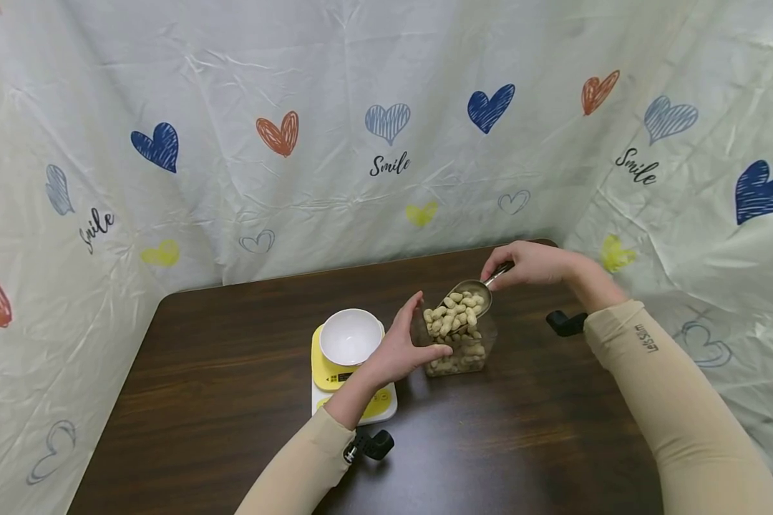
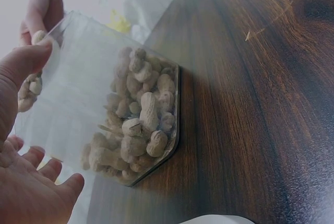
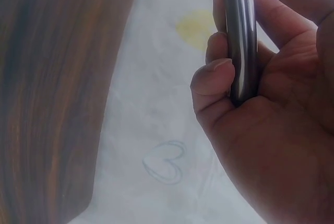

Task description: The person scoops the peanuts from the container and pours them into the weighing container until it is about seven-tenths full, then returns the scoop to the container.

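Right hand (image 1: 533,263): fingers curled about the handle of the metal scoop (image 1: 481,287), pinching it at the end away from the nuts. Left hand (image 1: 399,350): thumb and fingers spread wide, one to either side of the clear container (image 2: 78,83); firmness of contact cannot be told. Main hazard, by judgement: spillage. The scooped peanuts (image 1: 454,312) are heaped and the scoop slants down toward its lip, so a roll of the right wrist or a knock against the container's rim could shed some onto the bench (image 1: 232,372). Second hazard: with the left hand's hold so loose, a push from the scoop could slide or tip the container. Position: the scoop's load lies beyond the right fingertips, at the container's mouth, between the two hands; whether the scoop is wholly clear of the rim cannot be told. More peanuts (image 2: 148,112) lie low in the container. Further out, beside the left forearm, a white bowl (image 1: 351,336) sits on the yellow-and-white scale (image 1: 323,370).
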Demonstrator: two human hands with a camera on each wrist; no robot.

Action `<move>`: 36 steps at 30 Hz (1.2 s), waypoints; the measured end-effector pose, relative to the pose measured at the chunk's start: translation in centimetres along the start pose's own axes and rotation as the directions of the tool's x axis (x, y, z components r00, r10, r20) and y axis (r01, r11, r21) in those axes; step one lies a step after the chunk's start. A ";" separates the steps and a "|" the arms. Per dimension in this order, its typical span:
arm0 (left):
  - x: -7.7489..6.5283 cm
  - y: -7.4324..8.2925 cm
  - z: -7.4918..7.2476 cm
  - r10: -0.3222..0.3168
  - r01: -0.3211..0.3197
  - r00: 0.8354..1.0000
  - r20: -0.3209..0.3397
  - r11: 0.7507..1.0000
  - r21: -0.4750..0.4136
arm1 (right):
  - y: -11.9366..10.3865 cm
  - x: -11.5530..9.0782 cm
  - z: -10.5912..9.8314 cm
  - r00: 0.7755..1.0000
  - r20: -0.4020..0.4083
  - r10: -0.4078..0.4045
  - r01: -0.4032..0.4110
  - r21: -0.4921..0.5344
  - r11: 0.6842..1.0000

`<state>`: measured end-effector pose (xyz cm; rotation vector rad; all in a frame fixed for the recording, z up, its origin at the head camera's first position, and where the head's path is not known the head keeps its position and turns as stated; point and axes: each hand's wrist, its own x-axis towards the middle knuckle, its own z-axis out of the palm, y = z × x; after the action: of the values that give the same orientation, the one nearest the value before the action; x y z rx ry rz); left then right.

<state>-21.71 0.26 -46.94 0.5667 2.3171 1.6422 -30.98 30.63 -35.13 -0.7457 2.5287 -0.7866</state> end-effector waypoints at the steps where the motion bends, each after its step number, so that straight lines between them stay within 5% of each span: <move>1: 0.0 0.0 0.0 -0.001 0.001 1.000 -0.002 1.000 0.002 | 0.0 -0.1 -0.1 1.000 0.000 -0.002 0.002 -0.001 1.000; 29: -0.2 0.4 -0.2 -0.005 0.005 1.000 0.027 1.000 0.018 | 0.6 -2.2 0.4 0.995 -0.092 0.034 -0.030 0.049 0.998; 36: -1.0 1.0 -1.0 -0.011 0.008 0.999 0.036 0.997 0.083 | 0.9 -2.2 0.8 0.989 -0.149 0.021 -0.014 0.053 0.999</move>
<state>-21.08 -0.70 -45.65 0.5967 2.3668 1.5241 -29.16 32.26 -35.89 -0.6695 2.6320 -0.9303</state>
